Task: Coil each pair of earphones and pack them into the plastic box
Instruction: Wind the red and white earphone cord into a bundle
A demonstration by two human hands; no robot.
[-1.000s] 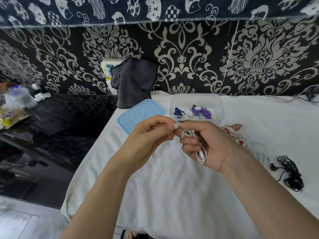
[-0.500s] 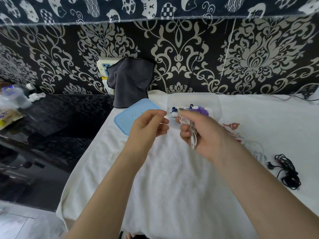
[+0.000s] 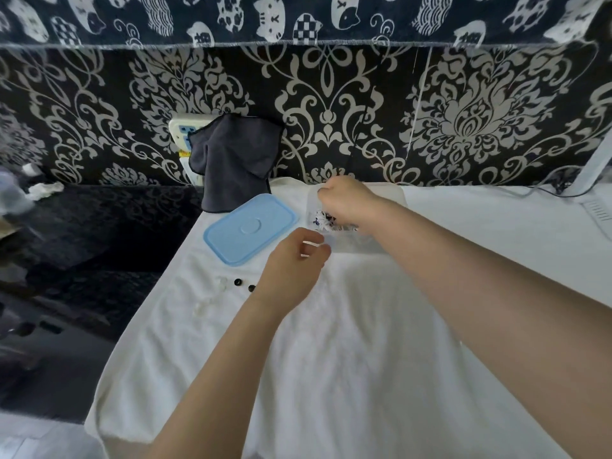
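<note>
earphones [image 3: 326,218] now in plastic box [image 3: 390,197] — right hand [image 3: 347,202] moved over it

light: you have soft, even daylight, bright on the white cloth [image 3: 364,342] | shadows: faint, under your forearms | blur: your hands and left edge smeared | distortion: wide-angle bend along the wallpaper [image 3: 331,111] | glare: cloth nearly washed out

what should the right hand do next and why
Probably let go and pull back. The right hand is down over the open box, above the coiled earphones inside; its fingers are hidden. The left hand hangs idle beside the box.
</note>
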